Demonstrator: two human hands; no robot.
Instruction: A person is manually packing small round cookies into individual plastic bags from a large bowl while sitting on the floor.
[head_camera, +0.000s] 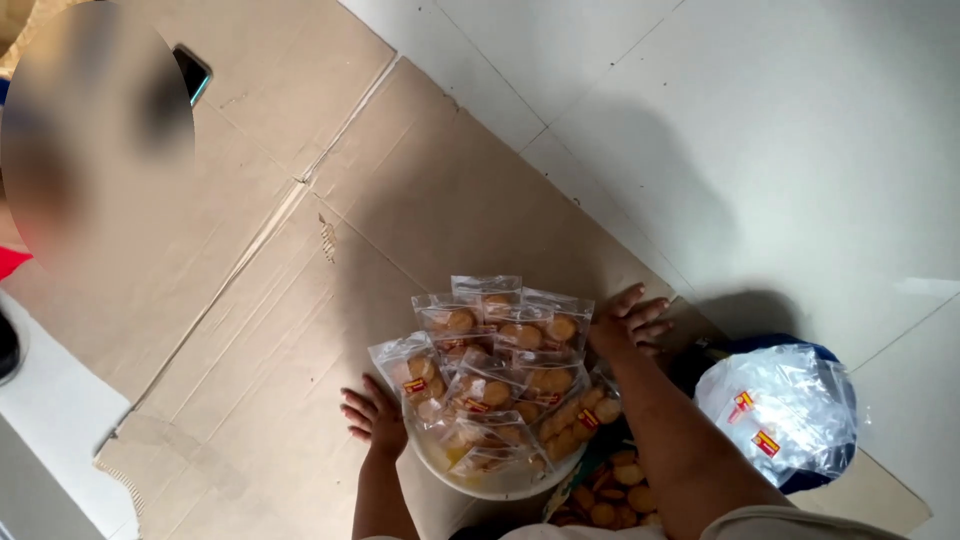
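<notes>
A round white bowl (490, 487) sits on flattened cardboard, heaped with several small clear bags of round golden cookies (500, 365). My left hand (372, 412) rests against the bowl's left side, fingers spread toward the cardboard. My right hand (628, 318) presses against the right edge of the pile near the top, fingers apart. Neither hand is closed around a bag.
Flattened cardboard sheets (300, 250) cover the white tiled floor (780, 130). Loose cookies (612, 495) lie below the bowl. A bundle of empty clear bags (780, 410) sits on a dark blue thing at the right. A dark phone-like object (192, 72) lies at upper left.
</notes>
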